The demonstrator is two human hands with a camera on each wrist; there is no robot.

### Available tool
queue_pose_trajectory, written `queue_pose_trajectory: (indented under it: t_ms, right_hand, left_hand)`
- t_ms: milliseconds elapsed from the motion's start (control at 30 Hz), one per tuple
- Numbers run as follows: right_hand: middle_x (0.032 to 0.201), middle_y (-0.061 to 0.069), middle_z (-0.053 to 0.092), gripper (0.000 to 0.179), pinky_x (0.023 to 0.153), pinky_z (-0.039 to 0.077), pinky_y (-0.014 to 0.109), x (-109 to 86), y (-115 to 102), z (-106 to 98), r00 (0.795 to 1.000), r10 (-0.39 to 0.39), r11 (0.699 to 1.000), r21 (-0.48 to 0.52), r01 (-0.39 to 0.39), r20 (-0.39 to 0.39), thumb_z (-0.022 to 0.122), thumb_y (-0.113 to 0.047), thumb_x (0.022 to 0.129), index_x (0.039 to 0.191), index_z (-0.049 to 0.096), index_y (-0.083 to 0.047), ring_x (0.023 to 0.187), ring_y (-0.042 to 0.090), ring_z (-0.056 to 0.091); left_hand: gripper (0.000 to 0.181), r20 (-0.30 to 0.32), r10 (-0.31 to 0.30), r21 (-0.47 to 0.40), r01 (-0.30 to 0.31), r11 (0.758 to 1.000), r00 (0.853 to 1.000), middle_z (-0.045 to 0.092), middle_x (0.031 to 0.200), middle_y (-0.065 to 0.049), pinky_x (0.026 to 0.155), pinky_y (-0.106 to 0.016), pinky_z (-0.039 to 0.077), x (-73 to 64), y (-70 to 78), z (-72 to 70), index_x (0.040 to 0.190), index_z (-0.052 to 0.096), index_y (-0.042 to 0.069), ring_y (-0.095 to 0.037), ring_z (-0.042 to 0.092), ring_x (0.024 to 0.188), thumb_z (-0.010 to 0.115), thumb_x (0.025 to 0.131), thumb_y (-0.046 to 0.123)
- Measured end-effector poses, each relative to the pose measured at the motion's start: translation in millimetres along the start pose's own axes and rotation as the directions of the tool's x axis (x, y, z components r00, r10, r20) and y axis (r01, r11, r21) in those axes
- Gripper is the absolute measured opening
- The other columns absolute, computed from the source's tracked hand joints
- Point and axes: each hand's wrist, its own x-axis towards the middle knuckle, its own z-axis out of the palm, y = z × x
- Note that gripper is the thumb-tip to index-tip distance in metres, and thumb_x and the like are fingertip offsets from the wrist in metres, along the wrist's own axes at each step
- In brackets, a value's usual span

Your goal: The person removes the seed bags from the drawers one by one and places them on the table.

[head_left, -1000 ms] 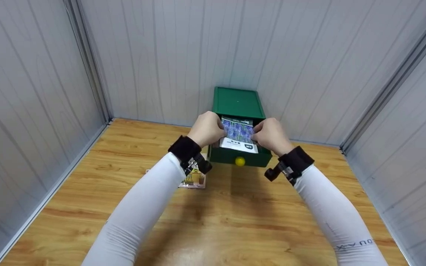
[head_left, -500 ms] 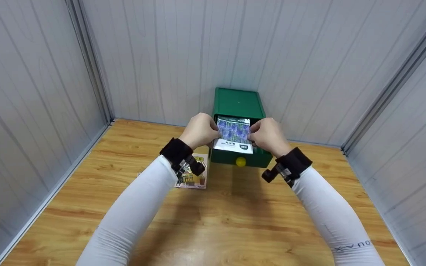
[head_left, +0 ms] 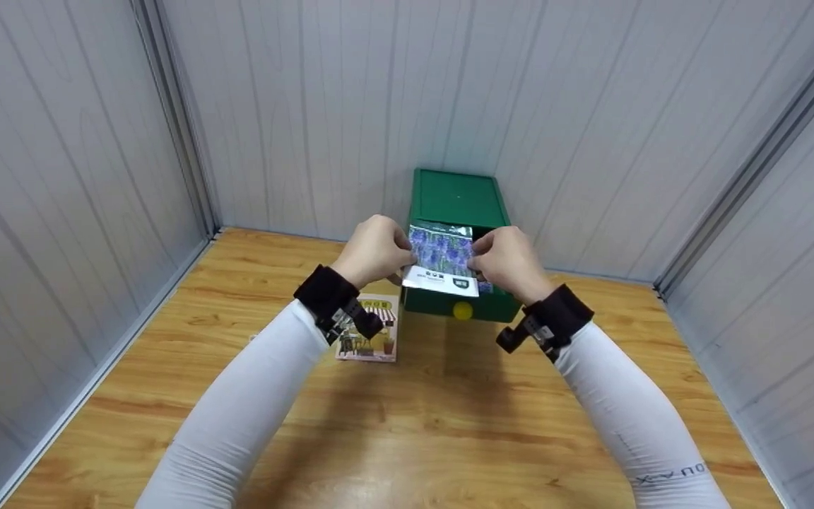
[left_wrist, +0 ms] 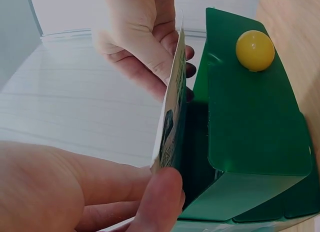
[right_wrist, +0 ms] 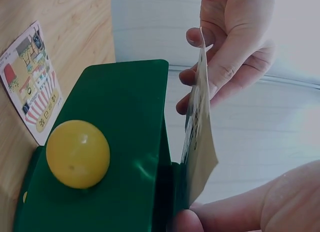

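A flat seed packet (head_left: 441,253), with purple flowers and a white lower band, is held just over the pulled-out green drawer (head_left: 442,304). My left hand (head_left: 373,249) pinches its left edge between thumb and fingers. At the opposite edge my right hand (head_left: 509,260) pinches it too. Both wrist views show the packet (left_wrist: 173,104) edge-on beside the drawer front, fingertips on either side of it. On that front sits a yellow round knob (right_wrist: 78,154). The packet hides most of the drawer's inside; a small purple patch shows near its right front corner.
The green drawer box (head_left: 460,194) stands against the back wall. On the wooden surface (head_left: 407,431), left of the drawer, lies a card (head_left: 372,329) printed with a striped awning, partly under my left wrist. Pale panels (head_left: 61,177) enclose the sides.
Both hands have shifted slightly left together, carrying the seed packet from over the drawer's middle toward its left side. More of the striped-awning card shows now.
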Motion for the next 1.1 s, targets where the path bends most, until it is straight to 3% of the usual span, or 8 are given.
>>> queue_pose_trajectory:
  t_ms: [267,533,867,967,1100]
  right_hand:
    - [0.124,0.019,0.077,0.029,0.088,0.067,0.042,0.3,-9,10,1.0,-0.016,1.0,-0.025,0.015,-0.027,0.076,-0.009,0.105,0.132,0.078,0.002,0.097,0.027,0.077]
    - [0.126,0.017,0.077,0.029,0.093,0.066,0.043,2.2,-27,28,0.999,-0.029,0.999,-0.029,0.028,-0.03,0.077,-0.012,0.106,0.132,0.078,0.0,0.103,0.027,0.076]
    - [0.131,0.015,0.075,0.029,0.096,0.065,0.042,9.1,-55,52,0.998,-0.042,0.999,-0.02,0.041,-0.045,0.077,-0.01,0.106,0.134,0.078,-0.002,0.107,0.028,0.071]
    - [0.131,0.015,0.075,0.028,0.096,0.065,0.041,10.0,-60,57,0.997,-0.058,0.998,-0.026,0.056,-0.052,0.077,-0.01,0.106,0.133,0.078,-0.003,0.106,0.026,0.071]
    - [0.13,0.016,0.075,0.029,0.082,0.06,0.036,9.3,-66,65,0.995,-0.09,0.996,-0.023,0.089,-0.036,0.074,-0.009,0.108,0.136,0.077,-0.001,0.094,0.022,0.071]
  left_hand:
    - [0.011,-0.014,0.006,-0.015,-0.006,1.0,1.0,0.079,0.104,-0.016,0.069,-0.038,0.069,-3.9,-6.8,-10.3,0.102,0.084,-0.006,-0.028,0.079,0.079,0.075,0.103,0.001]
    - [0.018,-0.049,-0.039,-0.033,0.038,0.999,0.998,0.078,0.113,-0.02,0.07,-0.034,0.068,-11.2,-19.4,-28.0,0.117,0.08,-0.009,-0.032,0.08,0.09,0.076,0.102,0.0]
    - [0.019,-0.072,-0.078,-0.013,0.078,0.997,0.994,0.078,0.112,-0.023,0.07,-0.034,0.068,-21.5,-36.1,-52.6,0.118,0.078,-0.01,-0.034,0.078,0.092,0.074,0.103,0.0]
    - [0.02,-0.074,-0.084,-0.015,0.083,0.996,0.994,0.077,0.113,-0.024,0.07,-0.034,0.068,-24.0,-41.0,-58.5,0.119,0.077,-0.011,-0.034,0.078,0.092,0.074,0.103,0.001]
    - [0.023,-0.086,-0.098,-0.014,0.097,0.995,0.991,0.077,0.113,-0.025,0.07,-0.034,0.068,-27.5,-47.9,-65.7,0.121,0.076,-0.013,-0.034,0.078,0.091,0.074,0.103,0.001]
